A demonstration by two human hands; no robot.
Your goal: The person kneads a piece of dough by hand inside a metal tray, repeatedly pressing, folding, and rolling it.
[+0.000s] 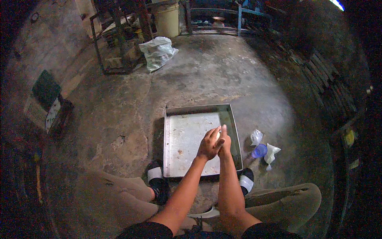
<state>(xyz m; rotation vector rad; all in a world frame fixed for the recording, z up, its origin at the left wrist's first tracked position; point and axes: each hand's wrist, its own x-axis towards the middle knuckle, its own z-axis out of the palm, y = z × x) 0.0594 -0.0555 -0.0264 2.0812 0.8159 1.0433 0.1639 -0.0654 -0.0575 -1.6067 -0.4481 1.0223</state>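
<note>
we find both hands brought together over the right half of a square metal tray [178, 139], which lies on the concrete floor [119, 119] between the person's feet. a pale lump [217, 136] sits in the gap between the left hand [207, 145] and the right hand [225, 142], and only a small part of it shows. we record the hands as cupped and pressed together around it, fingertips directed away from the body.

as to position, the lump lies to the right of the left hand's fingers and to the left of the right hand's; neither hand is clearly nearer, since it appears held by both at once. its long axis, if it has one, is hidden by the fingers, and we cannot tell it. the hands appear raised above the tray base, though we cannot confirm the gap.

outside the tray, near its right wall, we note a blue-violet cup [259, 151], with one white plastic bag [256, 137] beyond it and a second white bag [271, 153] just beside it on the right.
</note>
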